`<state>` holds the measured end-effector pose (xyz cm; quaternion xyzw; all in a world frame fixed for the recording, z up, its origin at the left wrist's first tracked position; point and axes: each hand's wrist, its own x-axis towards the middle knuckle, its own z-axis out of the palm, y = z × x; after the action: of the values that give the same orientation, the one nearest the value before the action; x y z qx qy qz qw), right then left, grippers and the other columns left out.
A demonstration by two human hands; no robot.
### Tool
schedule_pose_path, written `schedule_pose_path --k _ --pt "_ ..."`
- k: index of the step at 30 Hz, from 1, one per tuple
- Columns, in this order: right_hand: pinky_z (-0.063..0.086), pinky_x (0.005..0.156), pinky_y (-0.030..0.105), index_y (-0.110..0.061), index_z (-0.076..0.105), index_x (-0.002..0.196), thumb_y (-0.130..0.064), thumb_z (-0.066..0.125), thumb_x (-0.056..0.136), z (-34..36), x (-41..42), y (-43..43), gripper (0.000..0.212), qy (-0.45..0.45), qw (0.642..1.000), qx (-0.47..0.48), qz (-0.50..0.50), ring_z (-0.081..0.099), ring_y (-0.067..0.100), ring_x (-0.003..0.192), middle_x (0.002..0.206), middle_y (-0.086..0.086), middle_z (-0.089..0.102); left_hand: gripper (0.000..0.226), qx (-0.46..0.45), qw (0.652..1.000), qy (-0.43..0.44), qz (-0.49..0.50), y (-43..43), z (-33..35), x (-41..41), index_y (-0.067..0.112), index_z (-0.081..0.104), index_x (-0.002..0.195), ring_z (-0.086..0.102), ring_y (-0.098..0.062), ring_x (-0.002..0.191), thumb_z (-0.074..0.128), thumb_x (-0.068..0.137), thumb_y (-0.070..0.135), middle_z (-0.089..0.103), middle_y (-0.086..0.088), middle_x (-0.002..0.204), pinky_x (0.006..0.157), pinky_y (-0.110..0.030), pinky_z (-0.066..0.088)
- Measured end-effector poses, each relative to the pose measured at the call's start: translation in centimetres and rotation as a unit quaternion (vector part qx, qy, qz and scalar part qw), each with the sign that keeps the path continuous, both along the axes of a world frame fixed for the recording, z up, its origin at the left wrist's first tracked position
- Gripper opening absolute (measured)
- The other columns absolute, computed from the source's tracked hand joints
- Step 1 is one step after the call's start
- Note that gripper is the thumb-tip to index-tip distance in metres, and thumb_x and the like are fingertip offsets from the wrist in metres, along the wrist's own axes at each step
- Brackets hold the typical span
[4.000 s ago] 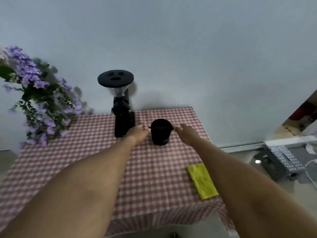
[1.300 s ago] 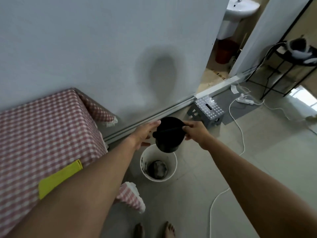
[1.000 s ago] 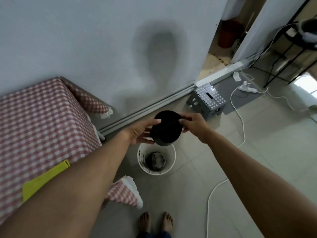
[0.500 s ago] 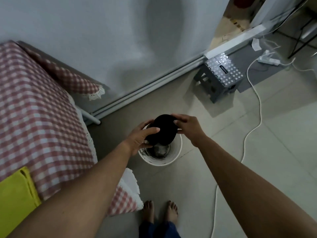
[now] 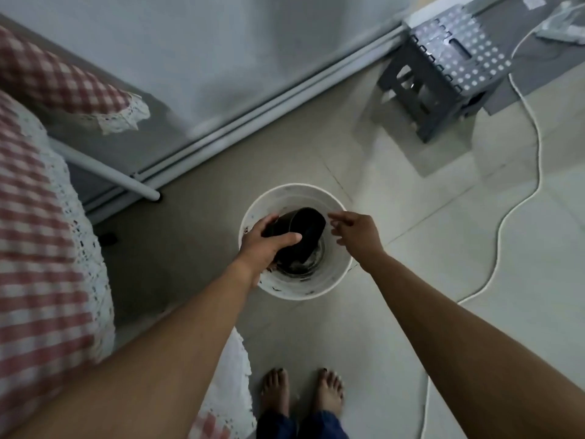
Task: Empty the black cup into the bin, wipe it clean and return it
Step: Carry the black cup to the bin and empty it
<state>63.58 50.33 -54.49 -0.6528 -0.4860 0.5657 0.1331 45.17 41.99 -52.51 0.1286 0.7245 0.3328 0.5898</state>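
The black cup (image 5: pixel 305 231) is tipped over inside the mouth of the white bin (image 5: pixel 335 280) on the floor, its opening turned to the right and downward. My left hand (image 5: pixel 264 245) grips the cup's body from the left, thumb across its side. My right hand (image 5: pixel 356 232) hovers just right of the cup with fingers spread, not touching it. Dark residue lies at the bin's bottom under the cup.
The table with the red checked cloth (image 5: pixel 34 236) fills the left edge; its white leg (image 5: pixel 104 172) slants to the floor. A grey perforated stool (image 5: pixel 443 68) stands at the upper right, a white cable (image 5: pixel 519 198) trails across the tiles. Bare feet (image 5: pixel 300 394) stand below the bin.
The cup has been lowered and tipped into the bin. My right hand has let go of it and opened; my left hand still holds it. The view has dropped toward the floor.
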Motion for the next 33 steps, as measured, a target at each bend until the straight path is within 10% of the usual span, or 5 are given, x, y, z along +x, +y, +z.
schedule_pose_path --k 7,13,20,26,33 --pt "0.044 0.100 0.042 -0.029 0.046 0.143 -0.018 0.051 0.097 -5.5 1.2 -1.5 0.048 -0.188 0.979 0.070 0.041 0.046 0.024 0.128 0.143 0.006 0.042 0.079 0.022 0.974 0.214 -0.063 -0.1 -4.5 0.8 0.038 0.058 0.137 0.041 -0.019 0.126 0.091 0.066 0.028 0.031 -0.002 0.134 0.109 -0.022 0.036" --pt "0.050 0.096 0.047 -0.038 0.024 0.151 -0.005 0.040 0.097 -7.6 1.1 -2.9 0.066 -0.179 0.979 0.066 0.066 0.055 0.030 0.119 0.142 0.007 0.048 0.085 0.065 0.905 0.389 -0.162 -1.1 -6.2 2.1 0.042 0.052 0.139 0.022 -0.031 0.143 0.091 0.064 0.033 0.021 -0.008 0.154 0.112 -0.052 0.041" --pt "0.051 0.095 0.050 -0.032 0.014 0.155 -0.006 0.043 0.096 -9.5 1.4 -4.1 0.071 -0.194 0.975 0.085 0.063 0.058 0.033 0.114 0.136 0.012 0.053 0.090 0.162 0.749 0.580 -0.276 -2.8 -8.3 2.6 0.036 0.045 0.139 0.033 -0.041 0.135 0.091 0.062 0.033 0.021 -0.011 0.148 0.099 -0.057 0.054" --pt "0.051 0.095 0.052 -0.034 0.015 0.154 -0.007 0.047 0.096 -10.1 1.3 -4.3 0.072 -0.183 0.977 0.099 0.050 0.058 0.032 0.115 0.135 0.010 0.053 0.094 0.210 0.678 0.634 -0.305 -2.4 -9.7 3.1 0.033 0.049 0.137 0.028 -0.037 0.135 0.095 0.055 0.028 0.022 -0.013 0.144 0.110 -0.051 0.043" --pt "0.054 0.092 0.053 -0.038 0.015 0.154 -0.006 0.046 0.096 -10.1 1.5 -4.3 0.073 -0.169 0.981 0.085 0.053 0.061 0.032 0.111 0.132 0.010 0.056 0.095 0.197 0.678 0.637 -0.309 -1.9 -9.7 3.2 0.032 0.050 0.137 0.028 -0.037 0.135 0.096 0.054 0.029 0.020 -0.012 0.145 0.107 -0.049 0.046"
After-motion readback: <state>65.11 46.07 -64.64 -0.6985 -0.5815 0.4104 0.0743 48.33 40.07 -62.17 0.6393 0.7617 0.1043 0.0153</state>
